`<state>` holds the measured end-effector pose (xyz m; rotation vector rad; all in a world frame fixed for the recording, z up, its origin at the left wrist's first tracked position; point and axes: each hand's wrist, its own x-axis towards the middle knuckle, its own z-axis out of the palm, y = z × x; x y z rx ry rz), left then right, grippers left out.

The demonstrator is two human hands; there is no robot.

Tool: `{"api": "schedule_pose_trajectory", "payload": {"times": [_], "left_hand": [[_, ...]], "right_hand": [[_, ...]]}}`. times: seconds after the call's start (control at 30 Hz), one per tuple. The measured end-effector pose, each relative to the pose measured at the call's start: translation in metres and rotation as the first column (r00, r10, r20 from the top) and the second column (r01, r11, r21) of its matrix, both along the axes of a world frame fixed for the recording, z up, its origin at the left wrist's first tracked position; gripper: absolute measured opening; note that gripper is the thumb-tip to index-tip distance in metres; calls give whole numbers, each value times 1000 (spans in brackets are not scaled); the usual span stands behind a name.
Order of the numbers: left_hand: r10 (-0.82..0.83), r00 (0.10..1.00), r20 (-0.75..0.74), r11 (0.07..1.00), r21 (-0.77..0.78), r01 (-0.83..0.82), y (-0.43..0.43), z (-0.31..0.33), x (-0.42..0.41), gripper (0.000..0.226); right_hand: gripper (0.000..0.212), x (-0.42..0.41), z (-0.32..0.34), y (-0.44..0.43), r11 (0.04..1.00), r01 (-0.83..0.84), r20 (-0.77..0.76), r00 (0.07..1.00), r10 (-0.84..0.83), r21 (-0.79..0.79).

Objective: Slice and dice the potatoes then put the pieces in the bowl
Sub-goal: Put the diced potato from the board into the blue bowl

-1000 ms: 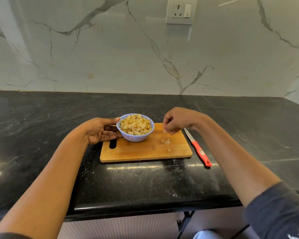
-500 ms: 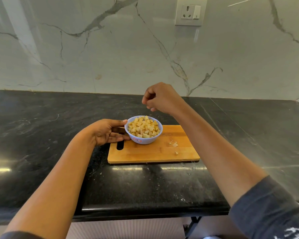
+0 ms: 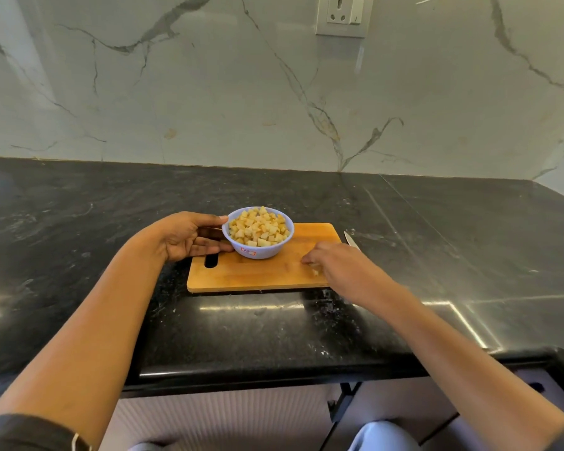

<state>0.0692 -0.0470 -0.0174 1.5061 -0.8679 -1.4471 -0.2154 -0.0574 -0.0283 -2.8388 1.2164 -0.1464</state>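
A small light-blue bowl (image 3: 258, 250) heaped with diced potato (image 3: 258, 227) stands on the back left of a wooden cutting board (image 3: 258, 275). My left hand (image 3: 183, 237) holds the bowl's left side, thumb on the rim and fingers by its base. Over the board's right end, my right hand (image 3: 336, 263) is lowered with its fingers curled down onto a few loose potato pieces (image 3: 315, 272), which it mostly hides.
The tip of a knife blade (image 3: 350, 239) shows on the black counter (image 3: 437, 255) just right of the board; my right hand hides the rest. A marble wall with a socket (image 3: 342, 14) rises behind. The counter's front edge is close to me.
My right hand was raised above the bowl half a second ago. It has dropped back to the board's right end, onto the leftover pieces. My left hand stays on the bowl.
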Motion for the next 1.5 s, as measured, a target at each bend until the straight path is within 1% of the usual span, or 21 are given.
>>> {"api": "schedule_pose_trajectory", "payload": {"times": [0.1,0.2,0.37,0.47,0.6,0.63,0.67,0.7,0.73,0.8,0.83,0.9,0.97,1.07,1.13,1.2,1.27,1.33,1.37,1.43,1.5], "left_hand": [[-11,1000,-2,1000,1,11,1,0,-2,25],[-14,1000,-5,1000,-4,14,2,1,-2,35],[-21,1000,-4,1000,-12,21,3,2,-4,40],[-23,1000,-1,1000,-14,23,3,2,-4,40],[-19,1000,-1,1000,-12,19,3,2,-6,31],[-22,1000,1,1000,-13,22,3,2,-6,32],[-24,1000,3,1000,-12,24,3,2,-6,36],[-26,1000,6,1000,-11,26,3,3,-7,39],[-28,1000,5,1000,-8,28,3,2,-7,41],[-39,999,3,999,-5,39,4,3,-8,42],[-44,999,6,999,-4,44,4,3,-8,43],[-54,998,16,999,-4,54,5,3,-8,43],[-64,998,21,998,-5,64,5,3,-10,40],[-78,997,26,997,-8,79,5,3,-11,33],[-97,995,31,995,-8,97,6,3,-11,30],[-113,993,32,994,-4,113,6,3,-11,25],[-123,992,33,992,-2,123,6,4,-11,26],[-129,991,32,992,-2,129,7,5,-11,34],[-131,991,31,991,-1,131,7,5,-12,37],[-131,991,28,991,1,131,7,5,-11,37],[-126,992,23,992,6,126,6,5,-11,29]], "right_hand": [[34,-13,-4,5,998,-58,84,995,58,3],[37,-22,-7,9,993,-118,78,990,119,-23],[15,-24,-21,14,946,-219,197,943,268,-238],[13,-27,-26,13,925,-255,205,926,318,-282],[12,-35,-18,8,896,-319,135,918,374,-309],[12,-37,-16,5,911,-301,155,923,353,-283],[12,-38,-13,4,944,-246,222,930,294,-219],[13,-38,-7,4,982,-153,329,927,181,-111],[14,-37,-2,1,999,-53,434,900,42,12],[13,-30,14,-7,973,81,573,796,-194,218],[12,-24,24,-12,959,101,616,747,-250,266],[11,-8,45,-19,948,84,693,664,-282,306],[11,10,62,-24,938,37,718,633,-289,345],[14,38,78,-28,926,-2,667,694,-270,377],[22,53,83,-31,927,-4,607,757,-242,374],[29,64,85,-32,952,27,515,836,-189,304],[27,71,85,-31,987,46,447,888,-110,152],[22,76,81,-32,999,44,426,903,-52,29],[20,76,78,-33,999,39,421,907,-37,3],[17,76,74,-37,1000,26,425,905,-27,7],[16,72,73,-39,999,8,469,883,-25,37]]}}
